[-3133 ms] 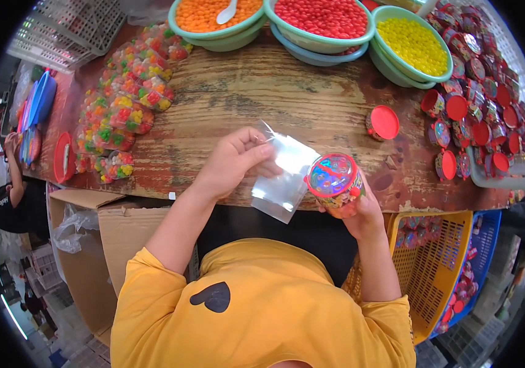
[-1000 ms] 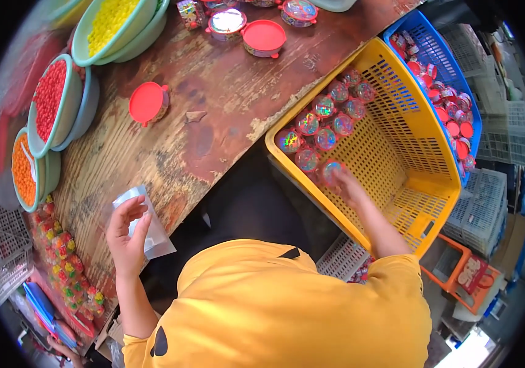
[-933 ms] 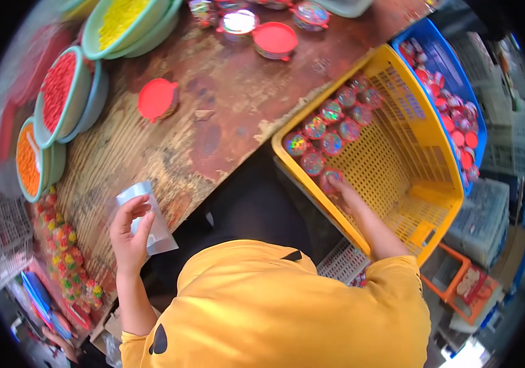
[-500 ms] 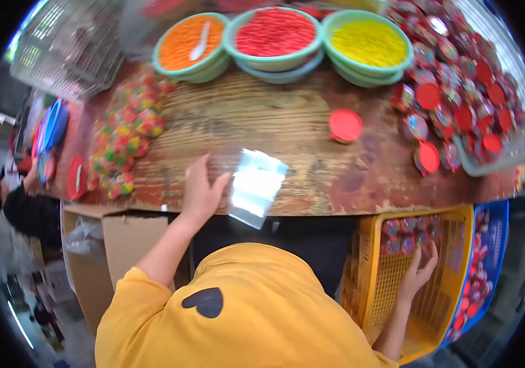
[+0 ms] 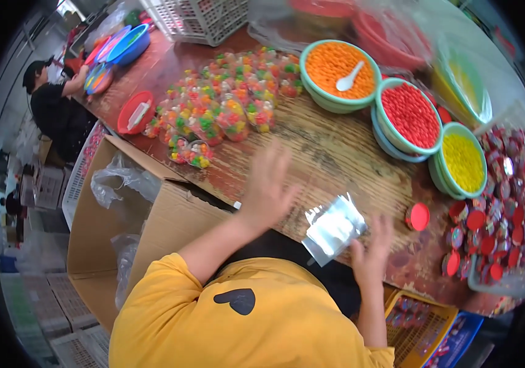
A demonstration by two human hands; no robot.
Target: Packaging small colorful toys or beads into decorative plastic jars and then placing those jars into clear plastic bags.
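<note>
A clear plastic bag lies at the near edge of the wooden table, one corner hanging past it. My right hand meets the bag's lower right edge, thumb against it, fingers raised beside it. Blurred and with its fingers spread, my left hand hovers over the table left of the bag and holds nothing. It is between the bag and a pile of small bags filled with coloured sweets.
Bowls of orange, red and yellow sweets stand at the back right. A red lid and a tray of red-lidded jars sit right. An open cardboard box, a yellow basket and another person surround me.
My head turned from the yellow basket back to the table. My left hand let go of the clear bag and moved left. My right hand came up from the basket to the bag.
</note>
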